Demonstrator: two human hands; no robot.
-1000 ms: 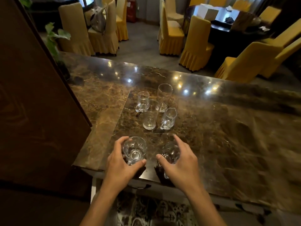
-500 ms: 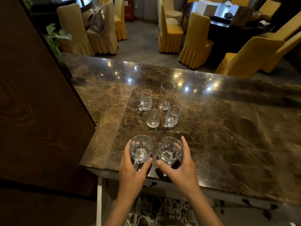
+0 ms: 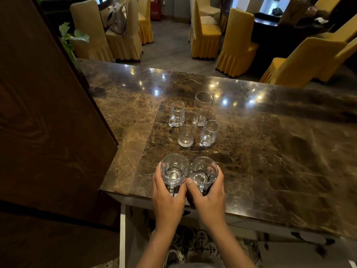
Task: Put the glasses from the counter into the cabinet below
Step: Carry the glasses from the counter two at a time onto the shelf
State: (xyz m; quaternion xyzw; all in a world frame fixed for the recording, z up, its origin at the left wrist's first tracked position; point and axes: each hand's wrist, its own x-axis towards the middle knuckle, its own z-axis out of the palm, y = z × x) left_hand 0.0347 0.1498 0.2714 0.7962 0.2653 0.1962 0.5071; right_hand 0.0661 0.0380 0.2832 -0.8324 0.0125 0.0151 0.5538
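Glass mugs stand upright, side by side and touching or all but touching, at the near edge of the marble counter (image 3: 270, 161), handles turned toward the person. The left hand (image 3: 168, 198) is wrapped round the left mug (image 3: 174, 171) and the right hand (image 3: 208, 200) round the right mug (image 3: 203, 174), thumbs almost meeting between them. Each mug sits straight ahead of its own hand, long axis vertical, so the coming move looks like a lift up and back over the counter's edge, then down. The cabinet is hidden beneath the slab.

Farther back, well apart from the hands, wait a tall tumbler (image 3: 202, 105), a short tumbler (image 3: 187, 130) and two small handled glasses (image 3: 209, 133). A dark wooden panel (image 3: 48, 113) crowds the left side. The counter's lip itself seems the likeliest thing to catch a glass. Yellow-covered chairs (image 3: 237, 41) fill the room beyond.
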